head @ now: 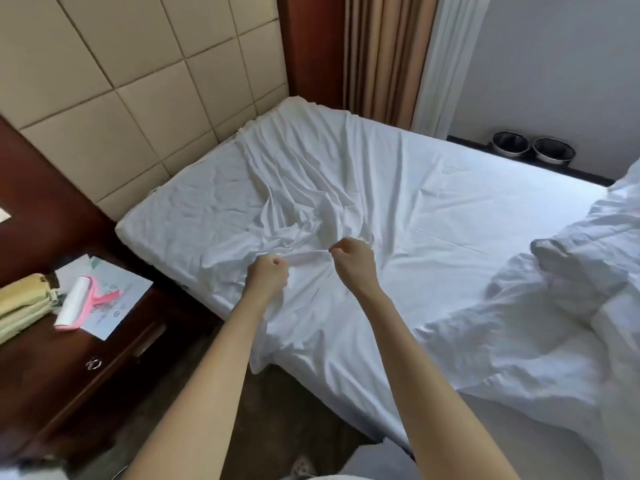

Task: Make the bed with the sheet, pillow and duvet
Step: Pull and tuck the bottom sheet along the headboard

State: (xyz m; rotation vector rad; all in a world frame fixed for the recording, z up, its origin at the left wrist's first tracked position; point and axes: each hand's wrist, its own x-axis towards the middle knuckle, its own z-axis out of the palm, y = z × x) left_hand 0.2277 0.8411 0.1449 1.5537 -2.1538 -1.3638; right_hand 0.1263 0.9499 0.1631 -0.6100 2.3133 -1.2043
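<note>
Clamped on the sheet point(433, 202) with both left grip point(268, 271) and right grip point(353, 258), each curled tight, pinching a short taut ridge of cloth between the two. Spread over the bed point(166, 220) ahead of and to the right of the grips. Bunched in deep creases just beyond them, toward the headboard point(121, 98), and hanging off the edge below the left grip.

Judged light, soft and limp: no holding a shape, easy to drag, apt to wrinkle and to slide on the mattress. Best taken at a hem or corner, grips set wide apart, so as to pull flat rather than gather more folds.

Heaped well to the right of the right grip: the duvet point(554, 334), bulkier, likely heavier, calling for a full handful. Cannot tell the pillow from that heap.

Far beyond the right grip, against the wall: two bins point(510, 145), dark inside, contents not to be made out.

Left of the left grip, on the tabletop point(52, 393): a lint roller point(74, 296), paper point(117, 299), folded cloths point(20, 306).
</note>
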